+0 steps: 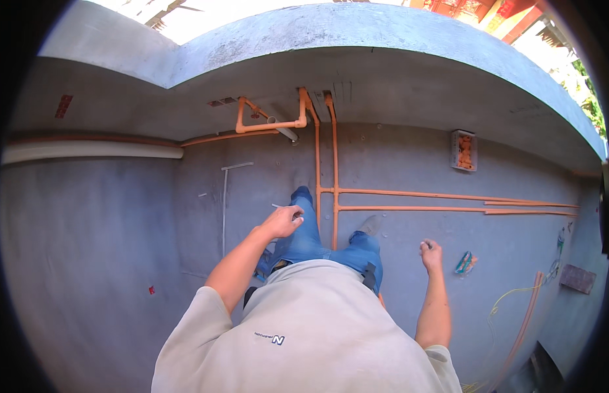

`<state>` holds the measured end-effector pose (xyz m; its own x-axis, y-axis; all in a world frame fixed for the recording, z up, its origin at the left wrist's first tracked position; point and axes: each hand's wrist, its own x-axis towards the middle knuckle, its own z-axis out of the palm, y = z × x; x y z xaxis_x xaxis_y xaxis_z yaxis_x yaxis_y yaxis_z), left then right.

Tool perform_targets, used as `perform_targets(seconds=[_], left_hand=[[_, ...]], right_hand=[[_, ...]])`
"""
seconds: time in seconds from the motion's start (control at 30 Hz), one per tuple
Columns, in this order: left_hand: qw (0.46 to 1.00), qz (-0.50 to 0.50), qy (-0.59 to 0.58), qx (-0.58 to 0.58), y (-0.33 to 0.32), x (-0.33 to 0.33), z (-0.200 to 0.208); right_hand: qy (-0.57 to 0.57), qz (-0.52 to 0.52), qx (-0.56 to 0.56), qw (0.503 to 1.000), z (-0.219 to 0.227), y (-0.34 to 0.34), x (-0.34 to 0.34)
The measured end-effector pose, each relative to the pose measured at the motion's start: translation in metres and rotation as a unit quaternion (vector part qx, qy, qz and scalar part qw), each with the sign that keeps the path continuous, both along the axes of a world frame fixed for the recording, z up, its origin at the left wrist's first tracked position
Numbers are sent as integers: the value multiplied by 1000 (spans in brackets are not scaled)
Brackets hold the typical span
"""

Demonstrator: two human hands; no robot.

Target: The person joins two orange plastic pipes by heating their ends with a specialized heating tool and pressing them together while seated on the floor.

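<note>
My left hand (284, 221) hangs over my left thigh, its fingers curled together. A short, thin white stick (276, 205) shows beside its knuckles; whether the hand holds it cannot be made out. Out to my right, my right hand (431, 253) is raised with the fingers curled in, and their inside is hidden. Orange pipes (335, 164) run along the floor between my feet and branch to the right in two parallel lines. At the wall ahead, an orange pipe loop (272, 126) stands around a white pipe stub (286, 131).
A white crate of orange fittings (464, 150) stands near the far wall. To my right lie a teal-and-clear bag (466, 262), a yellow cord (507, 293), a loose orange pipe (526, 318) and a grey block (577, 279). A thick white pipe (95, 150) lies along the wall at left.
</note>
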<state>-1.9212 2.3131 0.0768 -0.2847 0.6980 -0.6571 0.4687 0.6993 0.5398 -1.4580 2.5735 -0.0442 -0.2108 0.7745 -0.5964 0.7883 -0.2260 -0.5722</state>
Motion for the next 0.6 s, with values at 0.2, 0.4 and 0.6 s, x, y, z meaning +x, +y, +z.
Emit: perform_targets(seconds=[0.2,0.4,0.6], left_hand=[[990,-113,11,-82,51,-138,-80],[985,-119,18,-123,89,-273,-133],[981,-150,19,-124,108,-327,-153]], right_hand=[[-85,-159,-128,975,-10,-134,6],[-104,-282,-255,919,41,-268,-76],[-107,-234,-300,918,62,-273,-179]])
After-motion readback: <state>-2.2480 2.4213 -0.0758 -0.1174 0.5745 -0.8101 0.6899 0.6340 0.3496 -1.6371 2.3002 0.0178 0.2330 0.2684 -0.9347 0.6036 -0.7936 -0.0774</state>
